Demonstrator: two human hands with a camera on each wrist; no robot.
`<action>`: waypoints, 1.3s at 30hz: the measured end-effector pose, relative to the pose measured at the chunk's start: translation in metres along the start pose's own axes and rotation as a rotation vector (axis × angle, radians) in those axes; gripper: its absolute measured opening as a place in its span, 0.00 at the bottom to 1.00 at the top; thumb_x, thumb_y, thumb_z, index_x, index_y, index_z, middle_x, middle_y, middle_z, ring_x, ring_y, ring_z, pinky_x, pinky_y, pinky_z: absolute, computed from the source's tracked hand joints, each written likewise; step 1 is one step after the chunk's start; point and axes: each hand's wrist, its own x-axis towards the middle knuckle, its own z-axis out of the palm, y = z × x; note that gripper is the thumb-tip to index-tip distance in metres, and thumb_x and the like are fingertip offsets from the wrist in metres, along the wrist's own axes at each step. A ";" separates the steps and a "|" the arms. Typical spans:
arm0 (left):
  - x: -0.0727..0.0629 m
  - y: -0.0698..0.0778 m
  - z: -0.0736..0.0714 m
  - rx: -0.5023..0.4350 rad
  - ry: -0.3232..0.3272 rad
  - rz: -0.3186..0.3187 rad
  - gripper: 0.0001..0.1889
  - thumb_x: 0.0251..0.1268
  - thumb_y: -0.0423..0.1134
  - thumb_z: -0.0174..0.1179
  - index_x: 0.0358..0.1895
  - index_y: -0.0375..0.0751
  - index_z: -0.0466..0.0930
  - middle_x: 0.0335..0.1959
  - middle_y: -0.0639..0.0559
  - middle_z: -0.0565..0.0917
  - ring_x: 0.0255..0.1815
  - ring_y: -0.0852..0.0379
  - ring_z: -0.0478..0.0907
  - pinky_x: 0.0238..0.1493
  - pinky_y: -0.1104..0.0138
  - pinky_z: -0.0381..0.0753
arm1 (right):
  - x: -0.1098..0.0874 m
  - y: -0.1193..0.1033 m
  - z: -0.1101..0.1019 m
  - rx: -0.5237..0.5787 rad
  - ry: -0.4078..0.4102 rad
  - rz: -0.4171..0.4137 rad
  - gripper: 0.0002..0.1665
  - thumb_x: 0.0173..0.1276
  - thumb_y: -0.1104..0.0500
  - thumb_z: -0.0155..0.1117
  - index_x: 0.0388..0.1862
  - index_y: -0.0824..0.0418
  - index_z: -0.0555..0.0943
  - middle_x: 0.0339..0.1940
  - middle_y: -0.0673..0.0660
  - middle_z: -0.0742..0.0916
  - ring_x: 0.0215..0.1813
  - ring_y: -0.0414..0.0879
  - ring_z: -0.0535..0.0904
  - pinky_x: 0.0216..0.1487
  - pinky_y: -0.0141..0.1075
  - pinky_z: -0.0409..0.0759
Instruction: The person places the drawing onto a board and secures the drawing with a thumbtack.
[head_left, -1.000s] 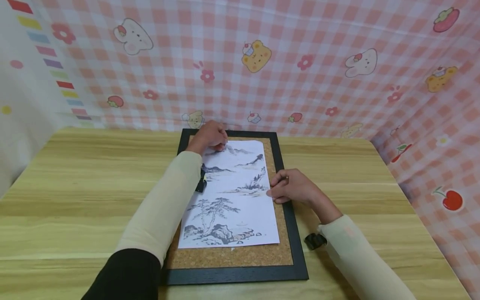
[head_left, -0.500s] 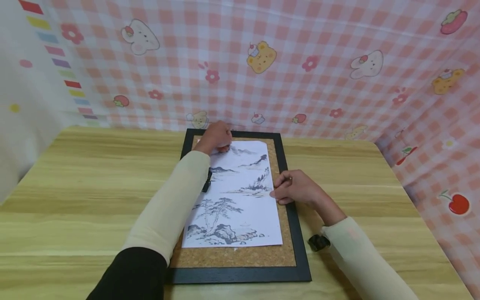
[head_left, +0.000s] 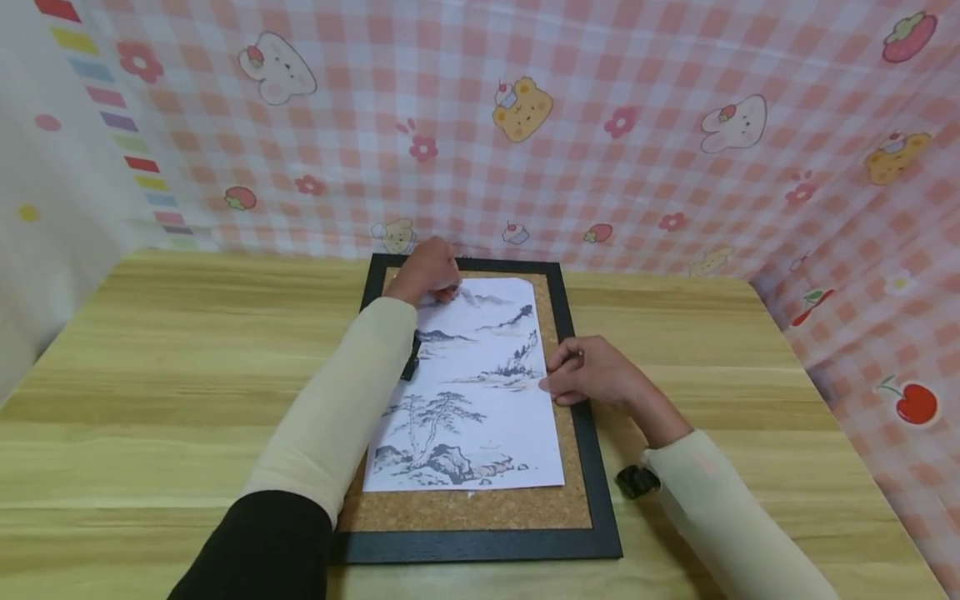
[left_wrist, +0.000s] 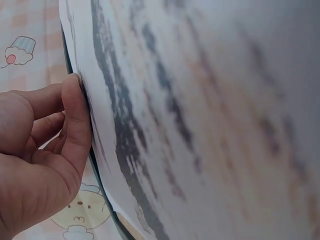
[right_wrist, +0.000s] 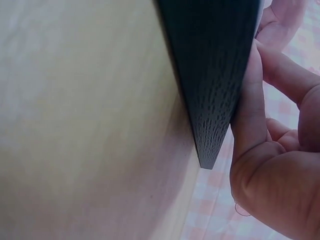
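A white sheet with an ink landscape print (head_left: 480, 417) lies on the cork board (head_left: 420, 510), inside its black frame (head_left: 480, 546). My left hand (head_left: 429, 271) is at the sheet's upper left, fingers bent. In the left wrist view its thumb (left_wrist: 77, 125) touches the paper and the forefinger meets the thumb tip; anything between them is hidden. My right hand (head_left: 592, 375) reaches over the frame's right side and holds the sheet's right edge by thumb and bent forefinger. The right wrist view shows the right thumb (right_wrist: 250, 105) beside the frame, which hides the paper.
The board lies on a light wooden table (head_left: 187, 375), near its back edge. Behind and to the right hangs a pink checked cloth (head_left: 450, 192) with cartoon prints. A small black device (head_left: 637, 481) sits at the right wrist.
The head view shifts slightly. Both hands and the sheet keep their places on the board.
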 end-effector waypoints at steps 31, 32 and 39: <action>-0.023 0.000 0.000 0.526 -0.164 0.165 0.18 0.74 0.33 0.58 0.64 0.38 0.81 0.68 0.46 0.76 0.54 0.49 0.77 0.55 0.59 0.78 | -0.001 -0.008 -0.003 -0.294 0.080 -0.216 0.13 0.74 0.60 0.65 0.50 0.70 0.79 0.41 0.61 0.86 0.42 0.52 0.83 0.42 0.43 0.85; -0.026 -0.001 0.001 0.579 -0.176 0.183 0.20 0.75 0.36 0.58 0.67 0.39 0.78 0.69 0.44 0.75 0.59 0.48 0.76 0.59 0.57 0.76 | 0.000 -0.008 -0.002 -0.353 0.101 -0.246 0.15 0.75 0.58 0.65 0.52 0.69 0.80 0.44 0.61 0.86 0.44 0.52 0.83 0.42 0.43 0.85; -0.053 -0.012 0.011 0.756 -0.093 0.260 0.25 0.75 0.48 0.60 0.70 0.44 0.76 0.62 0.37 0.76 0.64 0.39 0.70 0.65 0.46 0.71 | 0.000 -0.014 0.005 -0.533 0.189 -0.305 0.30 0.77 0.52 0.62 0.71 0.66 0.73 0.65 0.66 0.79 0.65 0.60 0.75 0.59 0.55 0.78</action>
